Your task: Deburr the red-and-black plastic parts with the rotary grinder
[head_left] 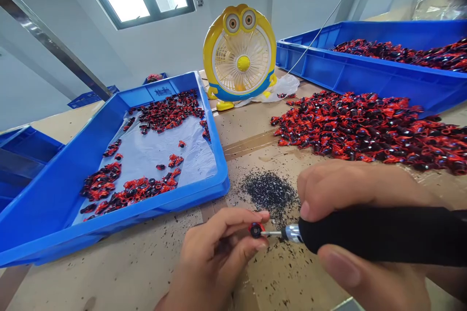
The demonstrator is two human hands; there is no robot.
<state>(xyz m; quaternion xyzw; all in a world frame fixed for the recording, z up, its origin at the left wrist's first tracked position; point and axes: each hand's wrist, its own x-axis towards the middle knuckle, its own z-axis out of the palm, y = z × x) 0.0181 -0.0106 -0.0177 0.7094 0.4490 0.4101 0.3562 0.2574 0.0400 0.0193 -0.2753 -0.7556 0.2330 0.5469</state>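
Observation:
Between thumb and fingertips, my left hand (219, 248) pinches a small red and black plastic part (256, 230) with a round, dark end toward me. My right hand (357, 194) is wrapped round the thick black body of an electric screwdriver (365, 235). Its thin metal bit points left and meets the small part, or lies right beside it; the exact contact is too small to tell. Just beyond the two hands lies a heap of black shavings (270, 190) on the brown tabletop (153, 262).
At left, a blue tray (215, 155) lined with white sheet holds loose red and black parts. A large pile of such parts (350, 129) lies at right, before another blue tray (310, 60). A yellow fan (242, 63) stands at the back; a cord (324, 29) runs down beside it.

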